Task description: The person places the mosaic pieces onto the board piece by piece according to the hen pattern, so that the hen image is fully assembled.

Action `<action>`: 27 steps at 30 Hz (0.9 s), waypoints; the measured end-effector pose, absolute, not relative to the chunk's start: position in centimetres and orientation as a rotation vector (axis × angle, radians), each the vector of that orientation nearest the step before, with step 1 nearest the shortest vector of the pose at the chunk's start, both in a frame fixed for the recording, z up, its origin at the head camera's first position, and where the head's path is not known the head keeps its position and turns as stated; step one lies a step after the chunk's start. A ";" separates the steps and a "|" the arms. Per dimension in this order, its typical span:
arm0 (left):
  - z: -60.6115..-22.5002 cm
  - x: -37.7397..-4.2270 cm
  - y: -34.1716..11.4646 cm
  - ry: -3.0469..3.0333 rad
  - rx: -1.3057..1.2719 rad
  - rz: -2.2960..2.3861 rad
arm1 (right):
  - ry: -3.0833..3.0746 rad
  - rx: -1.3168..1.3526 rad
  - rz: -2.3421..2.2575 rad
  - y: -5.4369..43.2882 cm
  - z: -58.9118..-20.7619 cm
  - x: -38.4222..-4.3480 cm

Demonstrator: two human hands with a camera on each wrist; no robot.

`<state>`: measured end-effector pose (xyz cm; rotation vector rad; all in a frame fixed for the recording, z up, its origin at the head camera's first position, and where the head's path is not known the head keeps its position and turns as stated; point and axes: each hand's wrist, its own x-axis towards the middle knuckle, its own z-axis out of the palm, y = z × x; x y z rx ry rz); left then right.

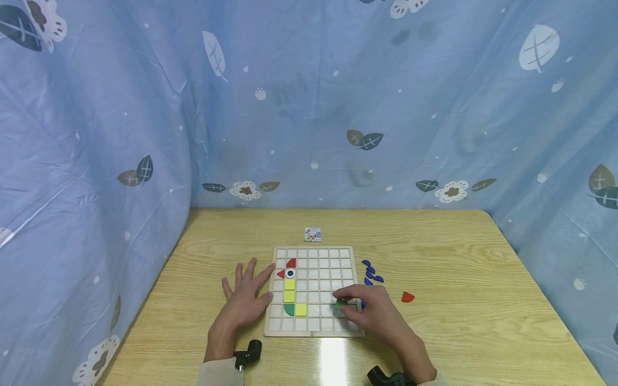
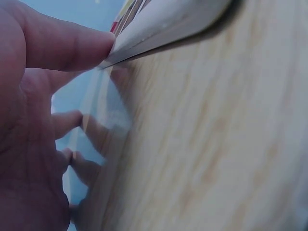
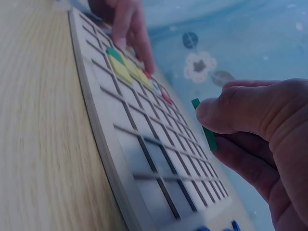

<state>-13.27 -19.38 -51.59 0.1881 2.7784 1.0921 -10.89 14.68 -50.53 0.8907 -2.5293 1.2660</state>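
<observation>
1. The right hand (image 1: 375, 310), lower centre-right of the head frame, pinches a green piece (image 3: 210, 139) between thumb and fingers, over the lower right squares of the gridded board (image 1: 314, 333); the right-wrist view shows the piece edge-on, at right of centre
2. The left hand (image 1: 243, 305), lower left of centre in the head frame, has its fingers spread, with the thumb against the board's left edge
3. At the board's left, from top to bottom, lie a red quarter piece (image 1: 291, 263), a red triangle (image 1: 281, 274) beside an eye piece (image 1: 290, 273), two yellow squares (image 1: 289, 290), then a green quarter piece (image 1: 289, 309) touching a third yellow square (image 1: 301, 310) on its right
4. Blue pieces (image 1: 370, 271) lie just right of the board, a red wedge (image 1: 407, 296) further right
5. A small patterned card (image 1: 313, 235) lies above the board, on the wooden table (image 1: 458, 241)
</observation>
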 end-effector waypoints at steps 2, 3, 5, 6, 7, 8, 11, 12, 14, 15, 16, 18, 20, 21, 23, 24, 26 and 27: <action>-51.5 -13.3 -19.4 2.781 0.189 1.093 | -2.549 0.901 1.267 14.1 -50.5 -11.1; -51.5 -13.3 -19.4 2.782 0.189 1.093 | -2.559 0.904 1.271 13.8 -50.5 -11.2; -51.6 -13.2 -19.3 2.783 0.187 1.091 | -2.580 0.911 1.274 13.2 -50.6 -11.3; -51.5 -13.2 -19.3 2.783 0.187 1.092 | -2.587 0.917 1.279 13.0 -50.6 -11.4; -51.5 -13.2 -19.3 2.784 0.188 1.095 | -2.596 0.924 1.283 12.7 -50.7 -11.5; -51.5 -13.2 -19.3 2.781 0.185 1.095 | -2.600 0.933 1.291 12.5 -50.7 -11.5; -51.5 -13.3 -19.4 2.778 0.184 1.098 | -2.607 0.962 1.310 11.9 -50.8 -11.7; -51.5 -13.3 -19.4 2.778 0.183 1.097 | -2.610 0.976 1.308 11.7 -50.8 -11.8; -51.5 -13.3 -19.3 2.779 0.180 1.093 | -2.614 1.005 1.296 11.3 -51.0 -11.9; -51.5 -13.3 -19.3 2.779 0.179 1.089 | -2.615 1.021 1.294 11.2 -51.1 -12.0; -51.5 -13.3 -19.3 2.778 0.177 1.087 | -2.620 1.034 1.287 11.0 -51.1 -12.1; -51.6 -13.3 -19.3 2.777 0.176 1.084 | -2.637 1.050 1.281 10.7 -51.3 -12.2; -51.7 -13.4 -19.3 2.773 0.175 1.083 | -2.651 1.055 1.291 10.4 -51.6 -12.3; -51.7 -13.4 -19.2 2.775 0.180 1.091 | -2.660 1.053 1.291 10.2 -51.7 -12.3; -51.7 -13.4 -19.3 2.779 0.183 1.098 | -2.680 1.044 1.294 10.0 -52.0 -12.4; -51.7 -13.3 -19.3 2.778 0.183 1.100 | -2.692 1.039 1.288 9.9 -52.1 -12.4; -51.6 -13.3 -19.3 2.780 0.184 1.100 | -2.719 1.029 1.272 9.6 -52.3 -12.4; -51.6 -13.3 -19.3 2.782 0.185 1.101 | -2.736 1.023 1.268 9.5 -52.3 -12.4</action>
